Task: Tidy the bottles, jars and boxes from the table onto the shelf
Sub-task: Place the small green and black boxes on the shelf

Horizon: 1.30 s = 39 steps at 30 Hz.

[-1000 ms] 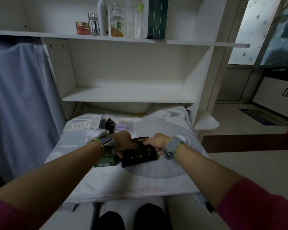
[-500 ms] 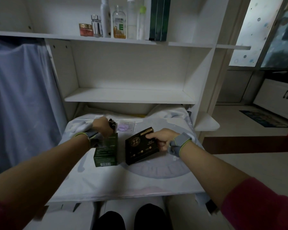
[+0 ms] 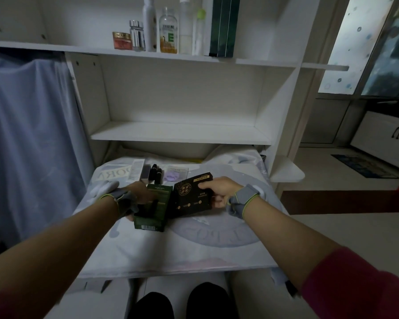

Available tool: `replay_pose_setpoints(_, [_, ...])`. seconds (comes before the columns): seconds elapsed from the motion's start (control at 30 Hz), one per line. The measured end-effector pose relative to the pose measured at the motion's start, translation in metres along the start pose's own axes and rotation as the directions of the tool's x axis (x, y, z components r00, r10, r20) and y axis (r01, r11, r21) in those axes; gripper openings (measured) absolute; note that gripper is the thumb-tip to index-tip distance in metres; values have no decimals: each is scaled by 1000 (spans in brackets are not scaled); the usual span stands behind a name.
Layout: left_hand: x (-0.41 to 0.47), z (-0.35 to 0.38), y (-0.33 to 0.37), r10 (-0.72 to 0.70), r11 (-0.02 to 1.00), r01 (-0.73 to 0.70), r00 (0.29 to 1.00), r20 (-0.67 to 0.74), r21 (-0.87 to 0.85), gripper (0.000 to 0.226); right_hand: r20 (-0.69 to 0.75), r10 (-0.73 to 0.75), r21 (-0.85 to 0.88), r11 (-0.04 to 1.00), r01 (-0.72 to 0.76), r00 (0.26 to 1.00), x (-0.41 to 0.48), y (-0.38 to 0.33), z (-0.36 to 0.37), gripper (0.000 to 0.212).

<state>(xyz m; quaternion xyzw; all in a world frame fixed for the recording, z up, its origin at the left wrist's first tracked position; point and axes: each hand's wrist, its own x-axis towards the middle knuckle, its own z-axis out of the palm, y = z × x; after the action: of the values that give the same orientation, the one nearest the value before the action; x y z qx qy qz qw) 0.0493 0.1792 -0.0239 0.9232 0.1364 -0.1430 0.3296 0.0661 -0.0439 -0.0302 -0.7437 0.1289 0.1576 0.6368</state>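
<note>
My right hand [image 3: 219,191] grips a black box with gold print [image 3: 191,195], tilted up on its near edge above the cloth-covered table [image 3: 194,245]. Beside it on the left, my left hand [image 3: 139,195] wraps round a dark green box [image 3: 154,210] that stands on the table. Behind them lie two black tubes [image 3: 154,173], a pale flat box [image 3: 136,169] and a clear sachet [image 3: 175,174]. The white shelf unit [image 3: 180,134] rises right behind the table, its lower board bare.
The upper shelf board [image 3: 148,51] carries a red jar, a small silver-capped bottle, several taller bottles and a dark green box. A blue curtain [image 3: 30,134] hangs on the left. Open floor and a white cabinet [image 3: 387,139] lie to the right.
My right hand has tipped the black box up off the table. My left hand let go of that box, reached back toward the tubes, then came forward and took hold of the green box.
</note>
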Motion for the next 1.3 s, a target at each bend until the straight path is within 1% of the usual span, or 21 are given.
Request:
replay_pose_setpoints(0.1, [1, 1, 2, -22, 996, 28, 997, 71, -89, 27, -3, 0, -7, 1000, 0, 1000, 0, 0, -3, 12])
replay_pose_setpoints(0.2, [-3, -1, 6, -15, 982, 40, 991, 135, -184, 21, -27, -12, -37, 999, 11, 1000, -1, -1, -8, 12])
replay_pose_setpoints(0.3, [-5, -2, 11, -13, 967, 53, 987, 159, -249, 16, -44, -13, -48, 999, 10, 999, -1, -2, -10, 12])
replay_pose_setpoints(0.37, [-1, -1, 14, -6, 964, 46, 989, 149, -263, 19, -50, -23, -42, 999, 21, 998, -4, -5, -12, 16])
replay_pose_setpoints(0.43, [4, 0, 18, 9, 967, 20, 994, 113, -255, 26, -81, -51, -57, 997, 46, 995, -7, -9, -13, 13])
replay_pose_setpoints(0.47, [5, -1, 22, 13, 969, 12, 995, 101, -246, 30, -100, -82, -69, 995, 75, 992, -7, -12, -14, 17])
replay_pose_setpoints(0.57, [5, 2, 34, 46, 968, -29, 997, 61, -249, 35, -184, -223, -181, 965, 190, 957, 13, -11, -21, 47])
replay_pose_setpoints(0.6, [4, 3, 39, 67, 965, -54, 997, 41, -257, 37, -211, -260, -230, 950, 210, 942, 16, -11, -24, 50])
replay_pose_setpoints(0.7, [3, 2, 54, 113, 957, -118, 993, -35, -264, 42, -286, -342, -336, 911, 240, 895, -9, -25, -27, 38])
replay_pose_setpoints(0.83, [0, 2, 79, 208, 943, -232, 970, -123, -238, 30, -329, -440, -411, 863, 293, 836, -14, -38, -39, 35])
replay_pose_setpoints(0.9, [0, 3, 92, 228, 930, -269, 957, -182, -249, 35, -348, -482, -444, 840, 311, 804, -15, -46, -46, 36])
replay_pose_setpoints(1.0, [-3, 2, 115, 248, 897, -329, 928, -280, -296, 51, -358, -542, -507, 797, 329, 761, -17, -60, -58, 37])
replay_pose_setpoints(1.07, [-6, -1, 133, 263, 883, -366, 904, -337, -294, 57, -374, -563, -530, 782, 328, 737, -19, -71, -66, 37])
replay_pose_setpoints(1.17, [-11, -7, 160, 288, 862, -424, 860, -422, -277, 59, -413, -606, -574, 753, 322, 680, -22, -89, -75, 35])
replay_pose_setpoints(1.3, [-13, -16, 189, 351, 826, -499, 818, -456, -261, 57, -451, -637, -619, 728, 295, 626, -25, -111, -89, 32])
